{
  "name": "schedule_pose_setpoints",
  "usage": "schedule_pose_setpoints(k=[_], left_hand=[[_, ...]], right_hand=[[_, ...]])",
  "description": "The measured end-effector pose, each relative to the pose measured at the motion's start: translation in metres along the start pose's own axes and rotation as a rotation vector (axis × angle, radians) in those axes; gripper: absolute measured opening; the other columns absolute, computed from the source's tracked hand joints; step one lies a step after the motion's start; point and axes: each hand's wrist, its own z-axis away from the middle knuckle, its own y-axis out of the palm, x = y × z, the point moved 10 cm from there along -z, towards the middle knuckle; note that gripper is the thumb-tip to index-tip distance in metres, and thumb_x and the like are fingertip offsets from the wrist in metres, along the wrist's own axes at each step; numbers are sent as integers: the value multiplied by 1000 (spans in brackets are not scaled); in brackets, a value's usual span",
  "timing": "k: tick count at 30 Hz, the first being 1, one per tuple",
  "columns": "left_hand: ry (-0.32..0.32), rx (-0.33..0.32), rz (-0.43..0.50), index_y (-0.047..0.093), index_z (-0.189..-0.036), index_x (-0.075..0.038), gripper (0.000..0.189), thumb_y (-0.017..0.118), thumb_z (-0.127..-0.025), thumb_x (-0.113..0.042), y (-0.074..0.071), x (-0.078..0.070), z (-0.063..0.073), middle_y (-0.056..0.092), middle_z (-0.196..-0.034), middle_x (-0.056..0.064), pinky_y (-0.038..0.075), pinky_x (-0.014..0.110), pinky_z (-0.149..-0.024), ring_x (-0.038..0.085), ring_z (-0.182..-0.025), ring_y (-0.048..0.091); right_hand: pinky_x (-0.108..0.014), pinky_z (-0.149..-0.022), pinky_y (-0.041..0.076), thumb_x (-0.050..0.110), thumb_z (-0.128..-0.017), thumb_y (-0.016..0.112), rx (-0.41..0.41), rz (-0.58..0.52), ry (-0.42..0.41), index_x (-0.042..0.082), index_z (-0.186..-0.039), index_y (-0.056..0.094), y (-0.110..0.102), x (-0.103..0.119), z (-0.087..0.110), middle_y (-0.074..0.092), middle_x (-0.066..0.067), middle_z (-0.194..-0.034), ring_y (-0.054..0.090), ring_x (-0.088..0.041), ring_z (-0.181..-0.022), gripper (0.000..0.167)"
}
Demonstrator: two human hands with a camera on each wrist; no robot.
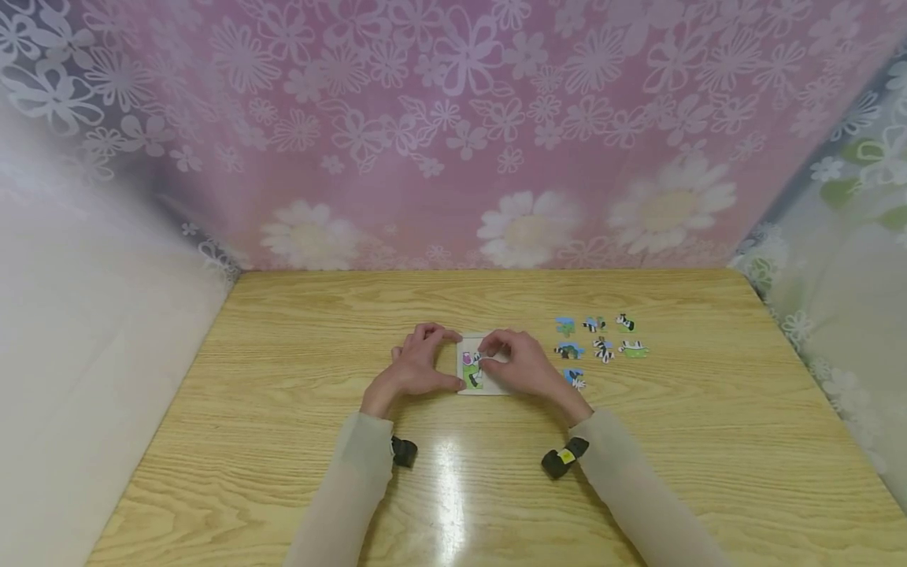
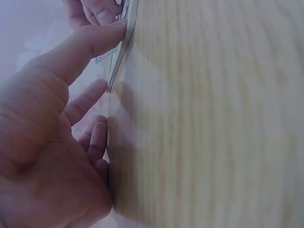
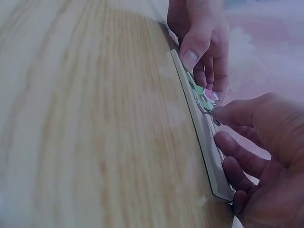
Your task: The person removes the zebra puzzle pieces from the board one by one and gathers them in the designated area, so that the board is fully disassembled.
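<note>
A small white puzzle tray [image 1: 501,386] lies on the table with a green, pink and black-and-white picture section in its left part. My left hand [image 1: 418,364] holds the tray's left side, thumb at the near corner and index finger at the far corner. Over the tray, my right hand [image 1: 523,364] pinches a puzzle piece [image 3: 207,99] between thumb and fingers; the piece's edge tilts up from the tray in the right wrist view. The fingers partly hide it. In the left wrist view, the left thumb [image 2: 102,40] presses on the tray's edge.
Right of the tray, several loose puzzle pieces [image 1: 602,349] lie in rough rows on the wood-grain table [image 1: 298,354]. A pink flowered cloth [image 1: 397,157] hangs along the back edge. Black wrist cameras [image 1: 564,458] sit below each wrist.
</note>
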Motion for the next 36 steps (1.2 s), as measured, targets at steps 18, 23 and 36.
schedule_pose_setpoints(k=[18, 23, 36], left_hand=[[-7, 2, 1, 53, -143, -34, 75, 87, -77, -43, 1, 3, -1, 30, -161, 7, 26, 50, -100, 34, -142, 35], [-4, 8, 5, 53, -144, -34, 74, 87, -78, -42, 1, 2, -1, 30, -160, 7, 25, 51, -102, 34, -142, 35], [45, 33, -6, 50, -147, -36, 77, 85, -80, -49, 3, 7, -3, 31, -160, 6, 26, 50, -100, 34, -144, 34]], right_hand=[[-33, -77, 48, 20, -94, 70, 17, -91, 112, 14, -105, 74, 2, -7, 1, 74, -2, -93, 61, -16, -83, 13], [-32, -78, 52, 18, -94, 70, 3, -180, 119, 12, -104, 75, 1, -12, 1, 74, -4, -94, 65, -15, -82, 13], [-32, -83, 53, 18, -96, 73, -96, -240, 96, 11, -107, 74, -38, -9, 16, 75, -9, -101, 67, -18, -90, 13]])
